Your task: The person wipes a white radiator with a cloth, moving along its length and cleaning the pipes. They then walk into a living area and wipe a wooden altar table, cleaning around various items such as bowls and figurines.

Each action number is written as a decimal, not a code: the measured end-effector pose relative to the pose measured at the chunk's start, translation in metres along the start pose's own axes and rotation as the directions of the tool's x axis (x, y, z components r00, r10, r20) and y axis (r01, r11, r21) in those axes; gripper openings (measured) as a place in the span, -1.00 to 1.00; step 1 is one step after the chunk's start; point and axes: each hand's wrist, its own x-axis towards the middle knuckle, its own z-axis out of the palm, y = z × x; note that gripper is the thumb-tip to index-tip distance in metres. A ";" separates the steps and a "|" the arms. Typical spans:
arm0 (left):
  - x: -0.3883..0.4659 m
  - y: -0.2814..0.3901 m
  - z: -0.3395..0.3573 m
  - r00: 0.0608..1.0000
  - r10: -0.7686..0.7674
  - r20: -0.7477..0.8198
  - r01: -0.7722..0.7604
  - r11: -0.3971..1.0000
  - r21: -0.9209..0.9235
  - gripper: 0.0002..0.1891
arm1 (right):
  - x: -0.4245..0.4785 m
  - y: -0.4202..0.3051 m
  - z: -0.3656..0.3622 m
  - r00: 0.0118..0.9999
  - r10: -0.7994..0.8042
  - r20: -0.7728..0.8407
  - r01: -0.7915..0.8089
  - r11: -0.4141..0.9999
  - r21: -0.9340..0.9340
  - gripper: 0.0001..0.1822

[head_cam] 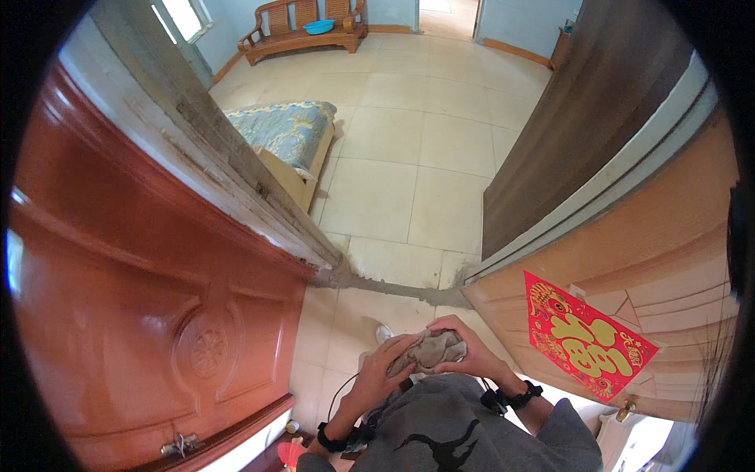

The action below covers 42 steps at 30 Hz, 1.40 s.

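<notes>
A crumpled grey-brown cloth (429,352) is bunched up in front of my waist. My left hand (384,367) grips its left side, and my right hand (463,348) holds its right side with the thumb and fingers around it. Both wrists wear black straps. Beneath the cloth, the tip of a white shoe (384,333) shows on the tiled floor. The cloth's underside is hidden by my hands and shirt.
I stand before a doorway with a rough cement threshold (401,289). A red carved door (248,318) is at left. At right is a tan wooden door (643,248) bearing a red paper decoration (584,339). Beyond are a cloth-covered table (289,130), a wooden bench (301,44) and a blue basin (319,27).
</notes>
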 end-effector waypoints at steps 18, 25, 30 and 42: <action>0.176 -0.038 -0.086 0.981 -0.062 0.186 0.033 0.987 0.155 -0.45 | 0.173 0.055 -0.067 0.997 0.043 -0.065 -0.040 0.998 0.047 -0.75; 0.257 -0.028 -0.099 0.948 -0.137 0.288 0.073 0.973 0.220 -0.46 | 0.227 0.068 -0.133 1.000 0.017 0.013 -0.019 0.992 0.129 -0.75; 0.319 -0.009 -0.096 0.916 -0.126 0.380 0.029 0.968 0.250 -0.43 | 0.239 0.067 -0.174 0.996 0.022 -0.082 -0.013 0.994 0.112 -0.72; 0.417 0.001 -0.094 0.778 -0.072 0.624 -0.154 0.941 0.300 -0.16 | 0.231 0.063 -0.210 0.923 0.047 -0.381 -0.052 0.999 -0.005 -0.63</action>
